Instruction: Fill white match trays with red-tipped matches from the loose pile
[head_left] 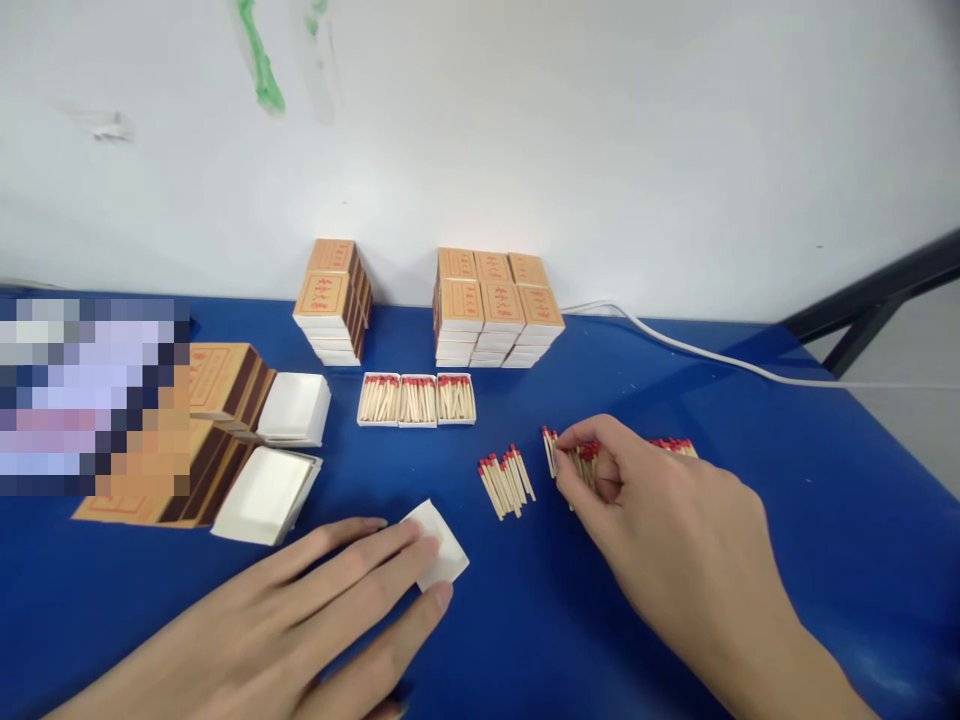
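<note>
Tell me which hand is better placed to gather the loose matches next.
Probably the right hand: its thumb and forefinger are close together among the loose matches. The left hand is farther off, its fingers over a white piece.

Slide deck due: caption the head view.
Left hand touching a small white piece, right hand at red-tipped matches; three filled match trays beyond.

Left hand (330, 610) at 7 o'clock, rests on white piece (448, 556). Right hand (675, 510) at 4 o'clock, over loose matches (582, 462). Three match-filled trays (418, 425): 12 o'clock of piece.
</note>
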